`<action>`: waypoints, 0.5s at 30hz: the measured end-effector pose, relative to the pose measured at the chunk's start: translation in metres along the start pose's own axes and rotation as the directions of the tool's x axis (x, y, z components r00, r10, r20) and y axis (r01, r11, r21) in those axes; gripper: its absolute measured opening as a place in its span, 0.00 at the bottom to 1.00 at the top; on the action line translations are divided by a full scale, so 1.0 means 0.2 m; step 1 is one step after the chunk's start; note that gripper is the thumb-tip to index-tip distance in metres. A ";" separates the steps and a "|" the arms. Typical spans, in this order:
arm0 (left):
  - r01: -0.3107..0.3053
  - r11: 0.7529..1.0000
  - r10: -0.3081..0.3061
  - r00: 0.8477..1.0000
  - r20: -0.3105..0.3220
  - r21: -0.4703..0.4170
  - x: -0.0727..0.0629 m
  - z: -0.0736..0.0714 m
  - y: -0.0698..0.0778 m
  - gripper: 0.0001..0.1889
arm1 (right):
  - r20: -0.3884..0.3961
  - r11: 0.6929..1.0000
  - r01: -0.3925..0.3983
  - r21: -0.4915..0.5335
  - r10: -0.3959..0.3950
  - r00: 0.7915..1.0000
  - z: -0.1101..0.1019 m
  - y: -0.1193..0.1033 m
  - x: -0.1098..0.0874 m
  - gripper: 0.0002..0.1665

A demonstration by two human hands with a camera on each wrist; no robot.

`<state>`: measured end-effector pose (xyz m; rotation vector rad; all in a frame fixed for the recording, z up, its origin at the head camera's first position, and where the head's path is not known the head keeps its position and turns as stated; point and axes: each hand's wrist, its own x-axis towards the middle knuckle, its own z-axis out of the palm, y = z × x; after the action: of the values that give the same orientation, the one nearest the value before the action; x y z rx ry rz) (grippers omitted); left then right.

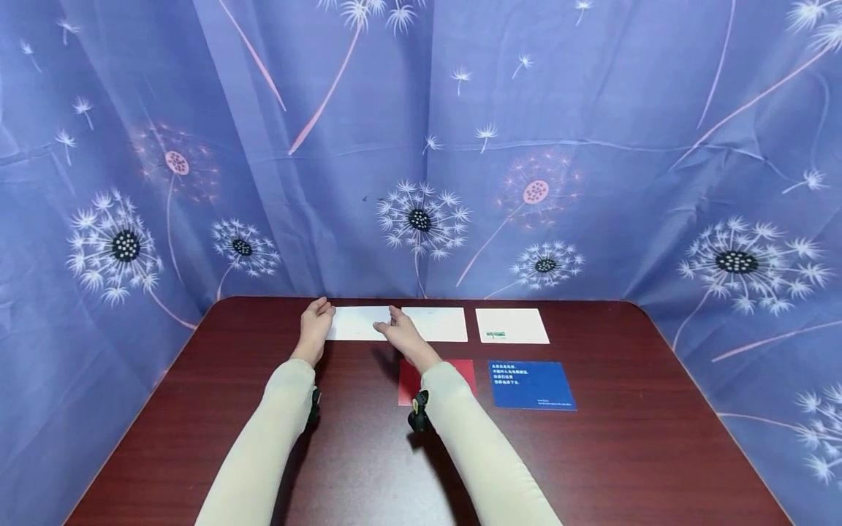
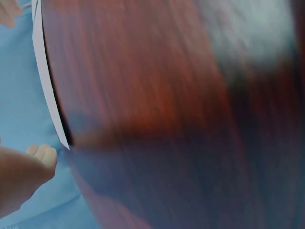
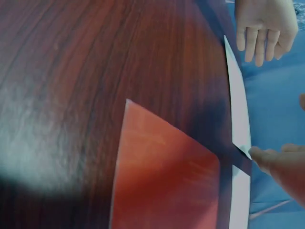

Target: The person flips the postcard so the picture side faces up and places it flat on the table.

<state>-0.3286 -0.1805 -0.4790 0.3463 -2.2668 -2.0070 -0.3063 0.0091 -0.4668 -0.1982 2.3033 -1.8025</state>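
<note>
At the back of the table a white card point(image 1: 358, 323) lies flat, its long sides running left to right. Beside its left end is my left hand point(image 1: 317, 329); the right wrist view shows that hand point(image 3: 266, 31) with straight fingers, holding nothing. My right hand point(image 1: 406, 337) hovers by the card's right end, thumb and forefinger spread apart. In the right wrist view its fingertip point(image 3: 256, 153) comes close to a corner of the white card point(image 3: 239, 102); whether they touch, I cannot tell. A second white card point(image 1: 439, 324) lies just right of it, partly behind my right hand.
A red card point(image 1: 463, 371) lies under my right forearm, partly hidden. To its right is a blue card point(image 1: 531, 385) with white writing. Behind that lies a white card with a small green mark point(image 1: 513, 321). A blue dandelion-print curtain point(image 1: 342, 219) hangs at the table's back edge.
</note>
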 end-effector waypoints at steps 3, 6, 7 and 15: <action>0.008 1.000 -0.009 1.000 0.015 0.023 0.00 -0.02 0.00 0.28 | 0.004 0.999 -0.035 -0.012 0.035 0.999 0.03 0.02 0.01 0.43; 0.004 0.999 -0.006 1.000 0.027 0.051 0.01 -0.02 -0.01 0.29 | -0.004 0.998 -0.068 -0.013 0.068 0.998 0.05 0.03 0.02 0.44; 0.001 0.998 -0.003 1.000 0.030 0.058 0.01 -0.02 -0.01 0.29 | -0.009 0.997 -0.074 -0.011 0.073 0.997 0.06 0.03 0.02 0.45; -0.025 0.992 0.026 1.000 -0.005 0.126 0.03 -0.02 -0.03 0.28 | -0.035 0.998 -0.070 0.002 0.070 0.997 0.08 0.03 0.03 0.44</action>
<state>-0.3322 -0.1857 -0.4854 0.3316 -2.3881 -1.8527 -0.3078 -0.0052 -0.4772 -0.0855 2.3033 -1.7873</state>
